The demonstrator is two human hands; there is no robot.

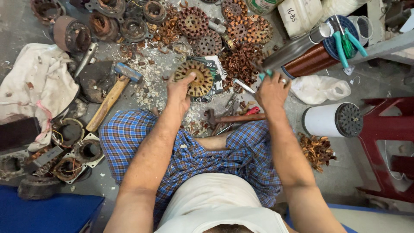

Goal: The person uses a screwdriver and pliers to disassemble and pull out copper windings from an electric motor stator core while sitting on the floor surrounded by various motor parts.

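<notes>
The left hand (180, 88) grips the edge of a round, slotted motor core (195, 78), fingers curled over its rim, holding it on the floor (353, 172) ahead of the knees. The right hand (271, 91) is closed around a teal-handled tool (261, 74). A hammer (113, 95) lies to the left.

Field notes, pkgs/labels only. White plastic jug (300, 15) at top edge, squarish, dark handwritten marks on its face. Left of it a round whitish container (261, 5), green-printed label, mostly cut off by the frame. Printed paper scrap (217, 71), white w/ dark patches, lies crumpled on the floor under the round wound core beside my left hand (180, 88). White plastic bag (319, 88), crumpled, unprinted, to the right of my right hand (271, 91). No screens, no signs.
</notes>
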